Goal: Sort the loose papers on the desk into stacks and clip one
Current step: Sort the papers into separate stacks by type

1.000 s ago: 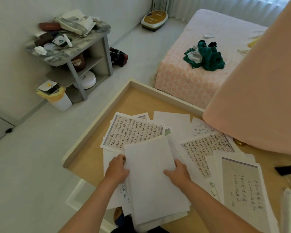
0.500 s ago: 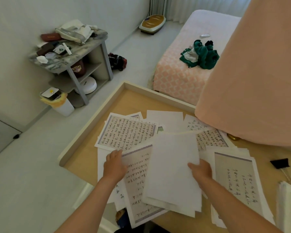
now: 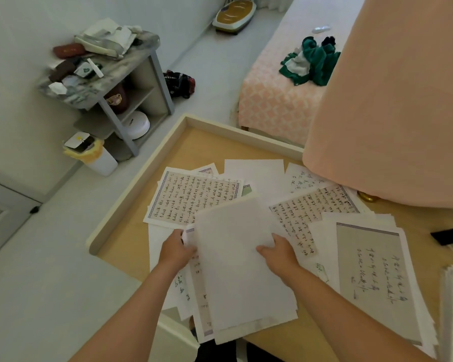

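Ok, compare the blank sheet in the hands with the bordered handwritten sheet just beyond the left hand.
The blank sheet shows no writing; the handwritten sheet is filled with script inside a printed border. The blank sheet is held between the left hand and right hand; the handwritten sheet lies flat on the desk. Both are white paper.

Gripping a blank stack [image 3: 241, 257] by both sides over the surface [image 3: 183, 147].
At its left edge the left hand [image 3: 177, 250], at its right edge the right hand [image 3: 280, 253], thumb on top. Around it, written sheets [image 3: 194, 198] strewn and overlapping; rightward a second pile [image 3: 369, 270], then a black clip [image 3: 447, 236] lying apart. Beyond, a bed [image 3: 272, 100] and a cluttered shelf [image 3: 131, 61].
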{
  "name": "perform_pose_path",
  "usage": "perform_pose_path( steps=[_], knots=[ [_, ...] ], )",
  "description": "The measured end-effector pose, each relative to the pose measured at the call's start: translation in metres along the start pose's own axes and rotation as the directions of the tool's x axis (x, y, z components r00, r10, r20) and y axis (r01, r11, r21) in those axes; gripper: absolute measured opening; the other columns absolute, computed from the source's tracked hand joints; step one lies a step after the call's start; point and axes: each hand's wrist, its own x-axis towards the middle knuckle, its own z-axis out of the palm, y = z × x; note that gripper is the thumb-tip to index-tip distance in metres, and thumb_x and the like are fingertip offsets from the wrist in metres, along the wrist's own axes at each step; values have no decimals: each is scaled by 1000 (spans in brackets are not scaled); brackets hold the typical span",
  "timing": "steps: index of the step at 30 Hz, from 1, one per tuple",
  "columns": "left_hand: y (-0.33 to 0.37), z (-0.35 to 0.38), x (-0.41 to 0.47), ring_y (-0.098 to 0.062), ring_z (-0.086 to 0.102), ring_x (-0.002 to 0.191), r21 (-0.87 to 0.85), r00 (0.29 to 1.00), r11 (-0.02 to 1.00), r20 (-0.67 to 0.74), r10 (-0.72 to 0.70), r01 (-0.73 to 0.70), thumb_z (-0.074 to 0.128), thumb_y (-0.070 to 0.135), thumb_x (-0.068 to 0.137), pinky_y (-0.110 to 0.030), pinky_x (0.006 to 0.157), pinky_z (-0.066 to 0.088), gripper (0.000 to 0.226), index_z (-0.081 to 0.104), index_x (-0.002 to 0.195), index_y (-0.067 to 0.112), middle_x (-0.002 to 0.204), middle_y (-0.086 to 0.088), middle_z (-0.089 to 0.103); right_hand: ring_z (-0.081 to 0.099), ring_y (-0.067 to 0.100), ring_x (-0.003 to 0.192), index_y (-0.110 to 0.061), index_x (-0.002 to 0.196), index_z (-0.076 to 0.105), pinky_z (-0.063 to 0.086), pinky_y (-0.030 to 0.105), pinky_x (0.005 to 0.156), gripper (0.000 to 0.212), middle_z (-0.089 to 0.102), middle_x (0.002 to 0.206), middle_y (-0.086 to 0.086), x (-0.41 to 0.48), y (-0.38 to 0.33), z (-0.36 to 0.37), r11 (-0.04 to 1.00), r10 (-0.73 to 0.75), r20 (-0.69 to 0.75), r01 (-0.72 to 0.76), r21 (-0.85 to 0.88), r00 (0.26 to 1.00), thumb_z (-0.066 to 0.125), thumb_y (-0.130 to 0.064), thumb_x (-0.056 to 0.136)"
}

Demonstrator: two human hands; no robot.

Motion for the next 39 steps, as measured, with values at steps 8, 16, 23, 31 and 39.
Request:
perform_pose_path(
  steps=[8, 16, 23, 31, 39],
  knots=[
    [-4, -14, -27, -27, 67, 107, -627, 948, 752, 318, 9, 203, 51, 11, 98, -43, 90, 52, 31, 60, 125, 22, 114, -4, 72, 70, 16, 94, -24, 113, 65, 57, 41, 89, 27, 73, 106, -3, -1, -9, 3, 984, 0, 151, -27, 175, 988, 69, -16, 88],
    [33, -2, 6, -23, 59, 115, -358, 969, 933, 216, 123, -38, 46, 5, 93, -41, 99, 48, 34, 58, 122, 19, 122, -1, 65, 70, 29, 94, -14, 112, 65, 58, 45, 82, 27, 72, 106, 8, 1, 14, -26, 958, 135, 78, -150, 245, 988, 74, -15, 86],
    [-5, -15, 66, -31, -7, 151, 548, 908, 726, 212, 361, -416, 63, 53, 84, -51, 120, 6, 89, 13, 155, 35, 165, -2, -4, 67, 34, 95, -4, 117, 63, 55, 51, 90, 33, 68, 106, 14, 10, 31, -47, 899, 307, -219, -207, 385, 926, 72, -17, 88],
    [-17, -12, 80, -48, 62, 104, 764, 818, 414, 249, 519, -495, 83, 22, 75, -47, 56, 60, 66, 52, 131, 7, 132, -23, 57, 64, 35, 99, -2, 118, 61, 53, 51, 92, 42, 66, 108, 14, 0, 36, -39, 853, 420, -338, -239, 463, 842, 79, -16, 82],
    [-15, -28, 78, -38, 48, 128, 729, 775, 386, 308, 552, -565, 71, 23, 77, -57, 106, 39, 66, 48, 138, 19, 150, -12, 43, 66, 34, 98, -4, 121, 62, 55, 51, 89, 39, 68, 111, 14, -12, 33, -27, 827, 399, -264, -220, 517, 878, 75, -18, 87]
  ],
)
